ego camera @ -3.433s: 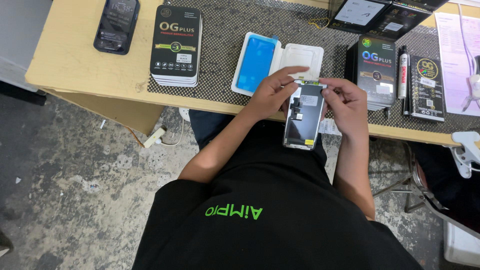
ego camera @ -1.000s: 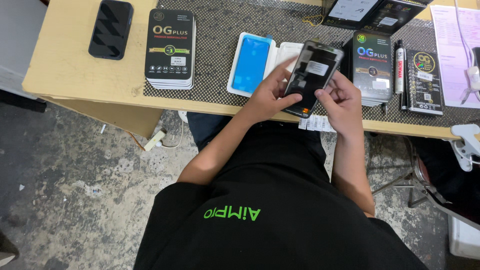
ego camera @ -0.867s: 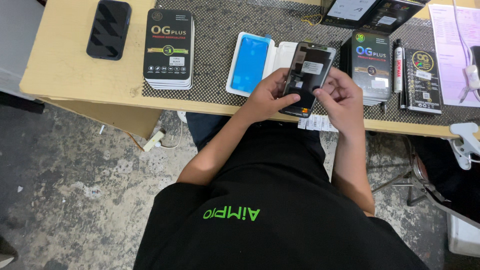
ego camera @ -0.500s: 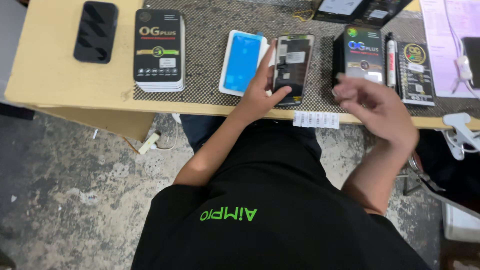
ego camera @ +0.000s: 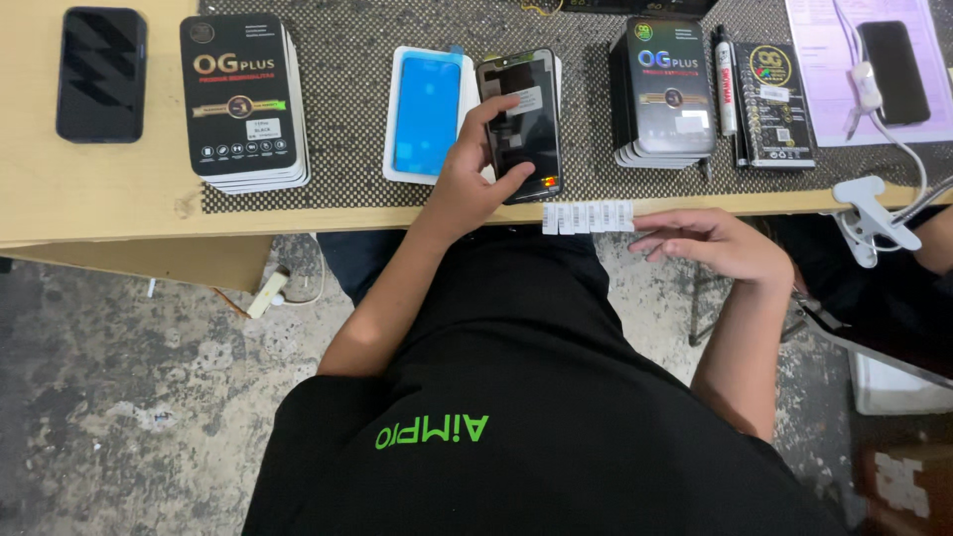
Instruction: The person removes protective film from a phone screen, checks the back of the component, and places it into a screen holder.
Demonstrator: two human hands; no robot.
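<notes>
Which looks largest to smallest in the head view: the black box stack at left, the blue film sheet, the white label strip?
1. Black box stack
2. Blue film sheet
3. White label strip, plainly smallest

All lie on one table, so nearness hardly skews this.

The phone screen panel (ego camera: 523, 124) under the left hand (ego camera: 467, 189) is glossy black glass. Beside it a smooth blue film (ego camera: 427, 114) shines on a white plastic tray (ego camera: 397, 171). The table (ego camera: 99, 199) is matt pale wood, overlaid by a rough woven mat (ego camera: 347, 109). The white label strip (ego camera: 588, 217) looks like paper. The box stacks (ego camera: 243, 99) are glossy card. The floor (ego camera: 119, 397) is rough, stained concrete.
</notes>
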